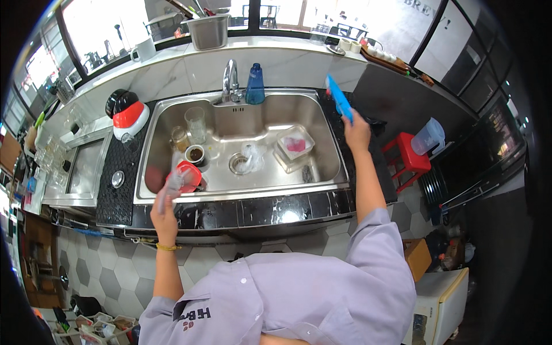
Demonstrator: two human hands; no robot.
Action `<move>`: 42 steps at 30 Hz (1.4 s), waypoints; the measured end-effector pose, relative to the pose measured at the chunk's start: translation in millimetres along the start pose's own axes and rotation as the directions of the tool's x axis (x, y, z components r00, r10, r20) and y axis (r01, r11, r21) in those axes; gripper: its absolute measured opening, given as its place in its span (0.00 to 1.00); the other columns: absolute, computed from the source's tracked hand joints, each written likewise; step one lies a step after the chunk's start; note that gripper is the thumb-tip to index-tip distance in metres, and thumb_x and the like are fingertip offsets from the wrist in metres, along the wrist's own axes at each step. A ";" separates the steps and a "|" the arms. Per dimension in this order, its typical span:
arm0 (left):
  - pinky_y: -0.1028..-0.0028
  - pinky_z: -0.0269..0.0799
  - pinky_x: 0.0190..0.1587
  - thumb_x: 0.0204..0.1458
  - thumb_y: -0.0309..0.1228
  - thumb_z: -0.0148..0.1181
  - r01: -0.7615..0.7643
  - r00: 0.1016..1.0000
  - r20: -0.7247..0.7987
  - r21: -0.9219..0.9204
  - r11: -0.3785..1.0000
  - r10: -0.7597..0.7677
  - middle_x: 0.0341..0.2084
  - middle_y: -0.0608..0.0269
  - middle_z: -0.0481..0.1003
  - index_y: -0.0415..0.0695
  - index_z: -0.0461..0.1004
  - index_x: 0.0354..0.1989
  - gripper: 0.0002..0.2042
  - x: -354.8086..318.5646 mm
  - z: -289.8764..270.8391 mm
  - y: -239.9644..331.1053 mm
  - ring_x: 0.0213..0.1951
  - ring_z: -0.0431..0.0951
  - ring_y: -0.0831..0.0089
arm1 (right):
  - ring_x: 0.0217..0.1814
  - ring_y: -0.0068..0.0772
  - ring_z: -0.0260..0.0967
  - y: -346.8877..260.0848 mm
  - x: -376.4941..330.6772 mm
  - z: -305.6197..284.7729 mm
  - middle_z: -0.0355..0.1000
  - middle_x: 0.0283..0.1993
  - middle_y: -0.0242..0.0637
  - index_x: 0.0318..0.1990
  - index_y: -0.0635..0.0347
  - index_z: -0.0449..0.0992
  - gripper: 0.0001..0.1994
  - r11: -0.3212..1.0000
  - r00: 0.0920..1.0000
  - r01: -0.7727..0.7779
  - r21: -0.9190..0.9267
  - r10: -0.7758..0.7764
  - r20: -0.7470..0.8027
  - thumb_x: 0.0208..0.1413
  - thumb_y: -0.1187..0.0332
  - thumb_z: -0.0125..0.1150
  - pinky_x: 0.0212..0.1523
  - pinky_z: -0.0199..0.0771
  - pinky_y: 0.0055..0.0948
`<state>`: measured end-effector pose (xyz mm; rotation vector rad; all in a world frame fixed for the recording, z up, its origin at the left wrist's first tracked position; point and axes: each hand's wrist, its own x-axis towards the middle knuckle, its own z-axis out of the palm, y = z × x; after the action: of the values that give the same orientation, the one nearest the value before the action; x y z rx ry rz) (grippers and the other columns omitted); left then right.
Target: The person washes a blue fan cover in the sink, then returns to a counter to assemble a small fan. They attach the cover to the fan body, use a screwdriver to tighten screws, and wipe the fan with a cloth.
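My left hand [165,221] is closed over the near left rim of the sink [230,199]. It grips a clear, whitish object [173,183] that is blurred, so its kind is unclear. A red bowl [188,176] lies just behind it in the sink. Over the counter to the right of the basin, my right hand [357,133] is wrapped round a long, flat, bright blue object [339,99], tilted upward. Inside the sink are a glass [196,127], a glass jar [179,138], a white cup with dark residue [195,154] and a clear square container with something pink [295,142].
A chrome faucet [230,80] and a blue bottle [256,85] stand behind the basin. On the left counter are a red and black appliance [127,113] and a black mat [115,201]. At right, a red stool [406,154] bears a clear pitcher [429,137].
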<state>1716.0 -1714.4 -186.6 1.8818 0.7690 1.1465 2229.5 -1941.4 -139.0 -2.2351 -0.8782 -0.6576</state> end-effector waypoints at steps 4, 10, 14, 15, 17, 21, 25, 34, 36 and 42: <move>0.72 0.68 0.53 0.64 0.34 0.47 0.088 0.994 -0.039 -0.218 0.972 -0.099 0.44 0.54 0.75 0.31 0.67 0.54 0.19 -7.8 -10.9 8.6 0.45 0.77 0.69 | 0.45 0.34 0.75 9.4 5.9 -15.5 0.75 0.43 0.37 0.48 0.65 0.71 0.16 0.441 0.968 -0.100 0.892 0.251 -0.015 0.60 0.63 0.58 0.44 0.73 0.28; 0.73 0.68 0.51 0.63 0.34 0.47 0.102 0.994 -0.024 -0.154 0.983 -0.107 0.44 0.55 0.75 0.32 0.67 0.55 0.19 -23.9 -4.0 12.2 0.45 0.76 0.71 | 0.40 0.36 0.76 39.6 -35.2 1.5 0.74 0.43 0.39 0.48 0.66 0.71 0.14 0.350 0.842 -0.418 0.838 0.497 0.212 0.60 0.66 0.58 0.42 0.75 0.33; 0.74 0.68 0.50 0.63 0.34 0.48 0.080 0.996 -0.034 -0.156 0.985 -0.086 0.41 0.56 0.76 0.32 0.68 0.54 0.18 -27.2 -6.2 13.8 0.43 0.76 0.72 | 0.40 0.36 0.76 29.6 -46.7 -3.8 0.75 0.43 0.40 0.49 0.66 0.71 0.14 0.128 0.828 -0.436 0.891 0.445 0.341 0.60 0.66 0.58 0.42 0.75 0.33; 0.74 0.68 0.49 0.63 0.34 0.48 0.085 0.995 -0.035 -0.167 0.982 -0.092 0.40 0.57 0.76 0.32 0.68 0.54 0.18 -27.7 -7.8 13.6 0.43 0.76 0.72 | 0.40 0.36 0.76 23.2 -46.5 -9.0 0.74 0.44 0.40 0.49 0.66 0.71 0.14 0.119 0.835 -0.423 0.898 0.437 0.336 0.60 0.66 0.58 0.42 0.75 0.33; 0.75 0.68 0.48 0.63 0.34 0.48 0.046 0.998 -0.032 -0.100 0.994 -0.049 0.39 0.56 0.77 0.33 0.69 0.53 0.17 -25.6 -5.6 17.3 0.42 0.77 0.73 | 0.41 0.36 0.76 14.0 -44.8 -16.6 0.74 0.44 0.40 0.49 0.65 0.71 0.14 0.100 0.848 -0.398 0.912 0.418 0.324 0.60 0.66 0.58 0.42 0.76 0.33; 0.75 0.68 0.48 0.63 0.35 0.49 0.003 1.000 0.019 -0.059 0.998 -0.002 0.35 0.55 0.78 0.34 0.70 0.53 0.18 -27.2 8.4 22.6 0.41 0.77 0.73 | 0.41 0.32 0.75 59.8 -50.7 -7.7 0.74 0.44 0.38 0.49 0.65 0.71 0.15 0.522 0.899 -0.406 0.750 0.377 0.225 0.60 0.65 0.58 0.43 0.75 0.30; 0.75 0.68 0.48 0.63 0.35 0.49 0.005 1.000 0.023 -0.078 0.997 -0.003 0.35 0.55 0.79 0.34 0.69 0.54 0.18 -34.1 10.2 20.8 0.41 0.77 0.72 | 0.37 0.27 0.73 28.1 -60.5 -17.4 0.75 0.39 0.36 0.44 0.65 0.74 0.11 0.335 0.910 -0.311 0.889 0.375 0.177 0.60 0.66 0.58 0.40 0.72 0.26; 0.74 0.69 0.47 0.62 0.32 0.49 0.035 0.999 -0.009 -0.117 0.993 -0.037 0.40 0.56 0.77 0.35 0.69 0.54 0.17 -41.5 6.3 23.4 0.42 0.79 0.70 | 0.34 0.24 0.72 39.1 -62.6 -9.5 0.76 0.35 0.35 0.39 0.65 0.76 0.08 0.573 0.899 -0.359 0.737 0.425 0.107 0.59 0.68 0.58 0.37 0.70 0.26; 0.74 0.69 0.47 0.62 0.32 0.49 0.043 0.999 -0.005 -0.130 0.991 -0.045 0.40 0.56 0.77 0.34 0.69 0.54 0.17 -42.6 6.3 22.5 0.42 0.79 0.70 | 0.34 0.25 0.72 43.6 -63.1 -7.8 0.76 0.34 0.35 0.39 0.65 0.76 0.09 0.669 0.912 -0.330 0.666 0.409 0.042 0.58 0.67 0.59 0.37 0.70 0.28; 0.74 0.69 0.48 0.63 0.33 0.49 0.066 0.997 -0.020 -0.139 0.988 -0.070 0.40 0.56 0.77 0.33 0.69 0.54 0.17 -44.9 5.4 22.9 0.41 0.78 0.71 | 0.35 0.34 0.74 7.8 -63.2 -17.3 0.76 0.32 0.39 0.39 0.63 0.76 0.13 0.829 0.958 -0.205 0.520 0.280 -0.069 0.57 0.60 0.60 0.38 0.70 0.33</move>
<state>1704.7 -1763.8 -187.9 1.7169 0.7423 1.1528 2190.3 -1984.0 -170.7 -1.7527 -0.5919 -0.3981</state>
